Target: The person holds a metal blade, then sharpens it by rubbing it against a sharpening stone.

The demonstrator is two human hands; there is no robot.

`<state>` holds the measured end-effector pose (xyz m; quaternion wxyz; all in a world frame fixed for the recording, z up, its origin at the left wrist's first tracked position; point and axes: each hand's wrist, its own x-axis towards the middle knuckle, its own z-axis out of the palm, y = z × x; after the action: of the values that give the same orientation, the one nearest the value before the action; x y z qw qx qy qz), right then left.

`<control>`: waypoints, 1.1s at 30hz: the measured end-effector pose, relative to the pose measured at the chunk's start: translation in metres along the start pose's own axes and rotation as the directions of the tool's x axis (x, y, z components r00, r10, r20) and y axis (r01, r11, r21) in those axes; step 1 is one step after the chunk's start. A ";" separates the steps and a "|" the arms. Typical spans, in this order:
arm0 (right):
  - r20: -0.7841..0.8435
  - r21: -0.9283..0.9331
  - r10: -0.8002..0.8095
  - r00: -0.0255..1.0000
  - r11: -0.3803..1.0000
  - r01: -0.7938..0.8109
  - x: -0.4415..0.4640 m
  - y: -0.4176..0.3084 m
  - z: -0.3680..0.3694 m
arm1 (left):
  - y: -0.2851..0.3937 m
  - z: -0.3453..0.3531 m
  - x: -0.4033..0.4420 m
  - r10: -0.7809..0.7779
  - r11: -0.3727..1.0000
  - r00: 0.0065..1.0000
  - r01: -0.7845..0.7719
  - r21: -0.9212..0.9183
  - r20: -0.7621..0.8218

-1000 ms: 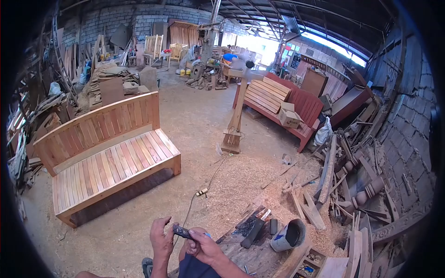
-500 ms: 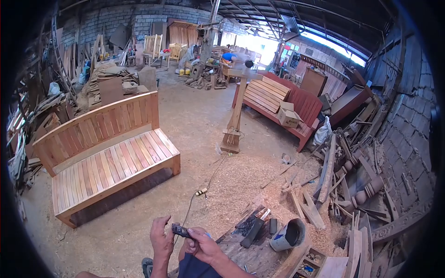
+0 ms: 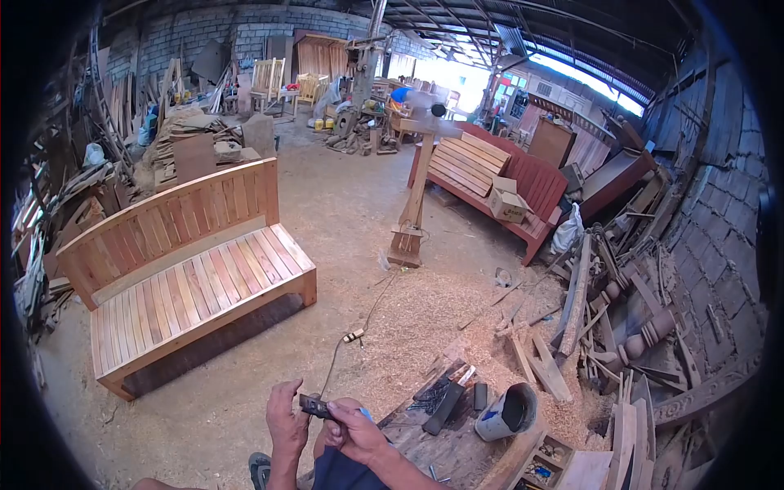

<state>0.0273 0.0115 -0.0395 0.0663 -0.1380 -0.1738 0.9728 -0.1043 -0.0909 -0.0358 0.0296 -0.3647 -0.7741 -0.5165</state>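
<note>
Low in the view, my right hand (image 3: 359,433) grips the right end of a small dark oblong object (image 3: 315,406), thumb along its top. My left hand (image 3: 286,420) is at the object's other end, its fingers curled upward and the thumb close against it. Light marks show on the object's side, but its exact kind is unclear. To the right, on a worn wooden work surface (image 3: 400,433), lie a black block-shaped piece (image 3: 443,408), a shorter dark cylinder (image 3: 480,397) and a pile of dark bits. A stained white bucket (image 3: 494,425) leans beside them.
A slatted wooden bench (image 3: 196,294) stands at left. A fan on a wooden stand (image 3: 415,200) is ahead, its cord (image 3: 339,359) crossing the floor. Beyond is a red bench (image 3: 523,220) with a cardboard box (image 3: 508,202). Wood shavings (image 3: 433,314) and scrap timber (image 3: 543,371) lie right.
The dark object has shifted slightly left and down, and turned a little between my hands. Both hands stay in nearly the same place.
</note>
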 end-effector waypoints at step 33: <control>-0.057 -0.005 0.028 0.998 1.000 -0.028 0.002 0.007 0.000 | 0.006 0.000 -0.001 0.154 0.965 0.988 -0.148 0.218 -0.012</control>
<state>0.0246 0.0050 -0.0427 0.0572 -0.1681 -0.1727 0.9688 -0.1001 -0.0906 -0.0313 0.1197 -0.4098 -0.7951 -0.4308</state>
